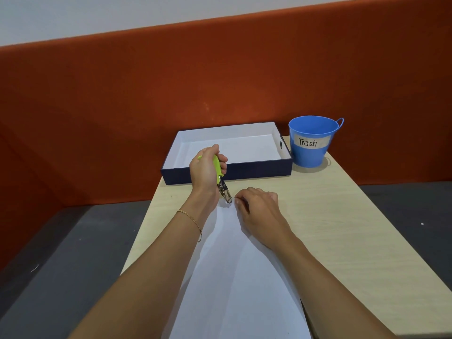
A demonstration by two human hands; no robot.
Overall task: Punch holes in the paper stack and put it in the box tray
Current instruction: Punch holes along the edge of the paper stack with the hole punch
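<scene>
Our left hand is closed around the lime-green handles of a single-hole plier punch with a metal head. The head points down and toward us, and its tip meets the far edge of the white paper stack.

The paper stack lies flat on the pale wood-grain tabletop, its long side running from the far edge toward us, between both forearms.

Our right hand rests palm-down on the far right part of the stack, fingers curled, just beside the punch head. We cannot tell whether these fingers pinch the sheets or only press on them.

The navy-walled rectangular box tray with a white interior stands beyond the stack, at the far end of the tabletop. A blue metal bucket labelled "Trash" stands just beside the tray's right wall.
</scene>
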